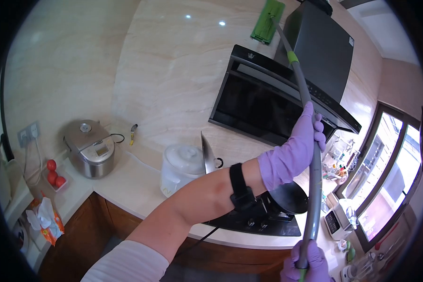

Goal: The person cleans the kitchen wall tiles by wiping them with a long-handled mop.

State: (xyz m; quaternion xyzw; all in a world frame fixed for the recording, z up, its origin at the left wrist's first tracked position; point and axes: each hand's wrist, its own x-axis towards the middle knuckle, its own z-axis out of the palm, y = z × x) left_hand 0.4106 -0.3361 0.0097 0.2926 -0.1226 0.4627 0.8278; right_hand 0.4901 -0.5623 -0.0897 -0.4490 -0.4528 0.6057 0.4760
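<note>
A long grey mop pole (pixel 313 197) with a green collar runs up the right half of the view. Its flat green mop head (pixel 268 21) lies against the marble wall, left of the range hood's upper body. Purple gloves cover both hands. My left hand (pixel 301 141) is wrapped round the middle of the pole, in front of the black range hood (pixel 254 101). Lower down, at the bottom edge, my right hand (pixel 310 263) grips the pole near its end. A black strap with a small device circles my left forearm.
Below my left arm are a black stove (pixel 254 227) and a dark pan (pixel 289 197). A white pot (pixel 183 160) and a rice cooker (pixel 91 148) stand on the counter (pixel 127 188). A white appliance (pixel 340 219) stands near the window at right.
</note>
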